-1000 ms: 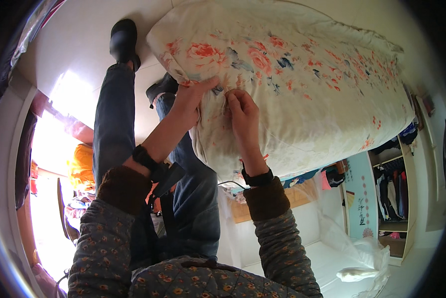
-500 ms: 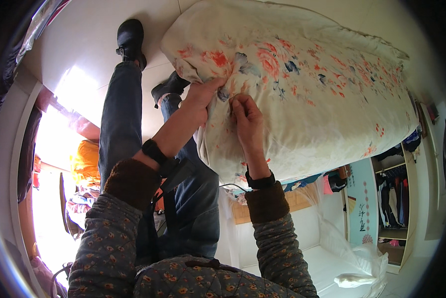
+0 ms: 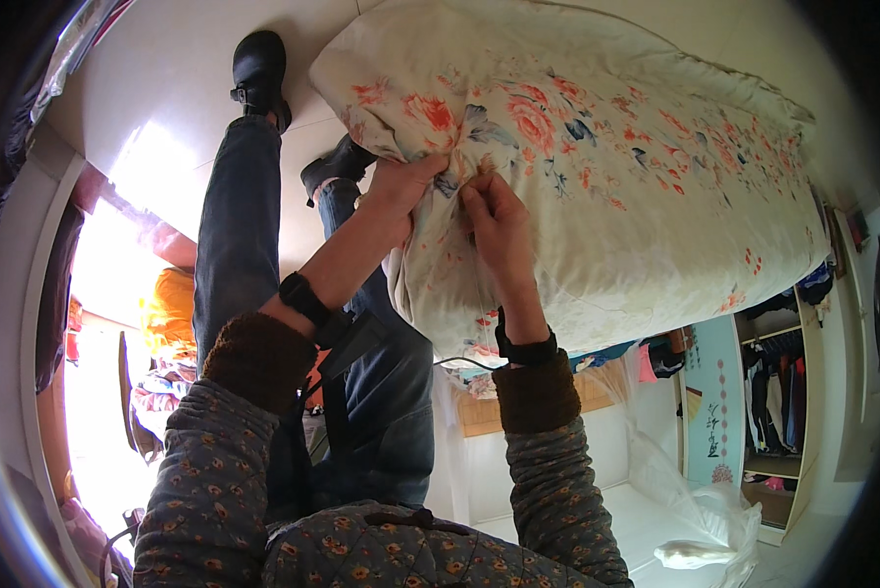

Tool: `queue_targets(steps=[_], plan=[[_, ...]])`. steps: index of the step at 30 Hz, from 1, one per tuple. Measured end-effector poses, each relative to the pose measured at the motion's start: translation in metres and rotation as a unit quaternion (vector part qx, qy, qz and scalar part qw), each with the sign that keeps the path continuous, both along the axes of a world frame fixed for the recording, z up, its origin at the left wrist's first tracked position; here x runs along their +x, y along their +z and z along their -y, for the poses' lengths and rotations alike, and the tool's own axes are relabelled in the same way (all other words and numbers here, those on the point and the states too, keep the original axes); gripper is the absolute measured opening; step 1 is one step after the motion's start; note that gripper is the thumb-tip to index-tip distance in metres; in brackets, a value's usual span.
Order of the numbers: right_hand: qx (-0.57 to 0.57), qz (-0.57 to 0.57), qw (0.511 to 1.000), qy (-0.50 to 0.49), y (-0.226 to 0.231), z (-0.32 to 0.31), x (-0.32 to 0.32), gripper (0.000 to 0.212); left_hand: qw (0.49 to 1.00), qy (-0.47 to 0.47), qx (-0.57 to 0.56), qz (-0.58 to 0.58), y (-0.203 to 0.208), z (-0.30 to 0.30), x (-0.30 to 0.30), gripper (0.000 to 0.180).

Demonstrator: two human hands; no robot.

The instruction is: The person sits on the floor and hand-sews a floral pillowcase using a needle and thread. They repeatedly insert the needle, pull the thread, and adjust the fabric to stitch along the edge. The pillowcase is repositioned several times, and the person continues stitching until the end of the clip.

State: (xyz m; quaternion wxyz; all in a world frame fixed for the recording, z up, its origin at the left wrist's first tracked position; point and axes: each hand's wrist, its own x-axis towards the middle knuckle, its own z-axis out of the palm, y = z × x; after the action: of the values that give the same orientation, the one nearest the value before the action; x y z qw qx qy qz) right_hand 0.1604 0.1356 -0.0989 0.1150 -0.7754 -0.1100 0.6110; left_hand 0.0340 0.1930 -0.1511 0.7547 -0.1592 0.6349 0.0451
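Pale floor gleams at 10 o'clock, an open wardrobe stands at 4 — between them, a cream floral quilt spreads from 12 to 3. Left hand grips its left end, apparently steadying it beside the right hand, whose fingers pinch narrowly, their hold unclear.

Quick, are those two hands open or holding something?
Left hand: closed, holding bunched floral fabric.
Right hand: pinched closed; whether it holds anything cannot be told.
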Motion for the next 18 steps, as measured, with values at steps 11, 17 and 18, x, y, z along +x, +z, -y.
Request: queue_targets(steps=[11,17,18], plan=[[0.004,-0.024,1.000,-0.016,0.0043,-0.0007,0.0017,0.011,1.000,0.023,0.005,0.008,-0.0006,-0.0041,0.0007,0.044],[0.017,-0.010,1.000,0.013,0.0017,-0.0060,0.0046,0.011,0.999,-0.007,0.018,0.039,-0.0007,-0.0001,-0.0006,0.047],[0.025,0.005,0.998,0.049,0.0008,-0.0081,0.0063,0.011,0.999,-0.021,0.036,0.035,0.0008,0.0023,0.0005,0.047]])
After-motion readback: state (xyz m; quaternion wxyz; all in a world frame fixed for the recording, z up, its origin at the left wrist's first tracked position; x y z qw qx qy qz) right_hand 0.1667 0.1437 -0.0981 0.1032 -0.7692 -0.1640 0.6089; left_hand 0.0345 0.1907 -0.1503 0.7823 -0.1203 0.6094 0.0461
